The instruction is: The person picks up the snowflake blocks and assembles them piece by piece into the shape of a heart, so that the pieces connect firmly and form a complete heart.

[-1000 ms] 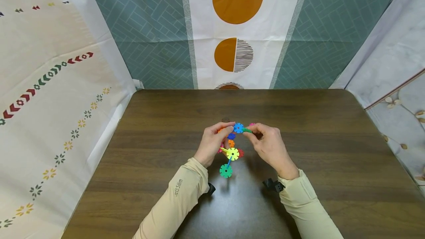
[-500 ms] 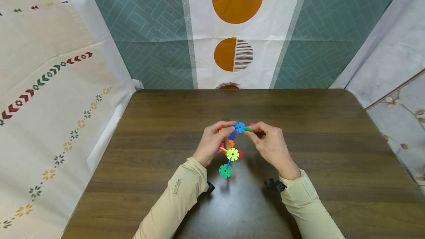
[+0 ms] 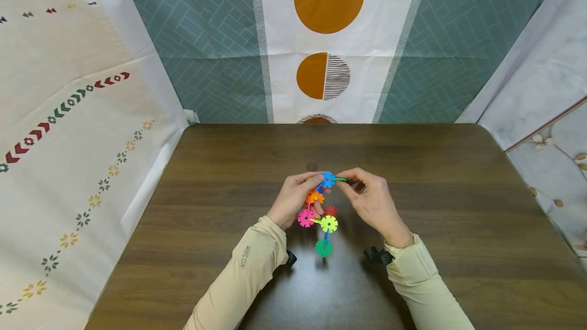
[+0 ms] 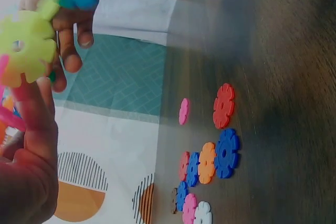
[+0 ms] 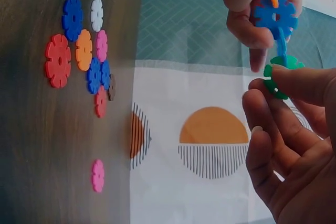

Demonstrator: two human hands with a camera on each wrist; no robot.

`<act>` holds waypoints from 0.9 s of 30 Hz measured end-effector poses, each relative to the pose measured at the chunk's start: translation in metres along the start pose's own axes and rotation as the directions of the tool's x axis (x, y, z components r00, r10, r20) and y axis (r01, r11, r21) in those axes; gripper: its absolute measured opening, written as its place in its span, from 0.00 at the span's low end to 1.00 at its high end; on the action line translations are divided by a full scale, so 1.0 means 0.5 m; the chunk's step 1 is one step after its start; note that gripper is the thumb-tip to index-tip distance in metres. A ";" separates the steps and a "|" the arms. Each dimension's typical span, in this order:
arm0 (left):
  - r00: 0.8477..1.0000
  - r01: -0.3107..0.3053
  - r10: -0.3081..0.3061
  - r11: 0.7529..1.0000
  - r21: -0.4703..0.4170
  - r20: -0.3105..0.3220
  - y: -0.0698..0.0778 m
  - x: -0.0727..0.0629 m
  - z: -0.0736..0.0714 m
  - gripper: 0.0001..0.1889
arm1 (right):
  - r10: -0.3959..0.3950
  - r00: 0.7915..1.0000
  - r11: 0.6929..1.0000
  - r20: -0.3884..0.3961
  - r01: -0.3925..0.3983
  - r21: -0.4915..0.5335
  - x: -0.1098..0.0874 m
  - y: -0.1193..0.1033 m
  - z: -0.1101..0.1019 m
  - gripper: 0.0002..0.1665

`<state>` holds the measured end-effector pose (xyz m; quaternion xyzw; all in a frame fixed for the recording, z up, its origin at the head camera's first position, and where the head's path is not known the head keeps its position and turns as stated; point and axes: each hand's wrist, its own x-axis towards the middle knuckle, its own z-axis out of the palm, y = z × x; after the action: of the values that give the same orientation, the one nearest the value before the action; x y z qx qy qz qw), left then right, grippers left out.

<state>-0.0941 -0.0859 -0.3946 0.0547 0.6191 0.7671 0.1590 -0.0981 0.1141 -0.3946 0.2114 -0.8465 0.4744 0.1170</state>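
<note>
My left hand (image 3: 293,198) grips a chain of slotted plastic flower discs, its thumb by a light blue disc (image 3: 327,180). From it hang an orange disc (image 3: 312,196), a pink disc (image 3: 306,218), a yellow disc (image 3: 328,224) and a lower green disc (image 3: 323,248). My right hand (image 3: 370,200) pinches another green disc (image 5: 283,74) between thumb and fingers. That green disc meets a blue piece at the chain's end in the right wrist view; how deep it sits in the slot is unclear. The left wrist view shows the yellow disc (image 4: 26,45) close up.
Loose discs lie flat on the dark wooden table (image 3: 440,177) beyond my hands: red (image 5: 58,60), dark blue (image 5: 72,18), orange (image 5: 84,50), white (image 5: 96,14), pink (image 5: 97,176) and several others. Fabric hangings (image 3: 220,65) stand behind the table and at both sides.
The hanging part of the chain has swung down and to the right, showing more of the orange and pink discs. The light blue disc has dipped slightly; both hands stay nearly in place.
</note>
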 end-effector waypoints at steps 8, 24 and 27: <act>0.999 0.005 -0.005 1.000 -0.001 -0.041 -0.002 0.001 0.001 0.17 | 0.021 0.998 1.000 0.051 -0.020 -0.023 0.009 0.010 -0.001 0.12; 1.000 0.004 -0.004 1.000 -0.018 -0.009 -0.001 -0.003 -0.004 0.14 | 0.362 0.889 0.906 0.280 -0.264 -0.331 0.059 0.139 -0.002 0.31; 1.000 0.004 -0.004 1.000 -0.024 -0.009 0.000 -0.004 -0.005 0.14 | 0.379 0.881 0.886 0.284 -0.256 -0.387 0.064 0.153 0.006 0.33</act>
<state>-0.0928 -0.0888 -0.3949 0.0480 0.6107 0.7744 0.1584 -0.1624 0.1388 -0.4409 0.1259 -0.9454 0.2890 -0.0823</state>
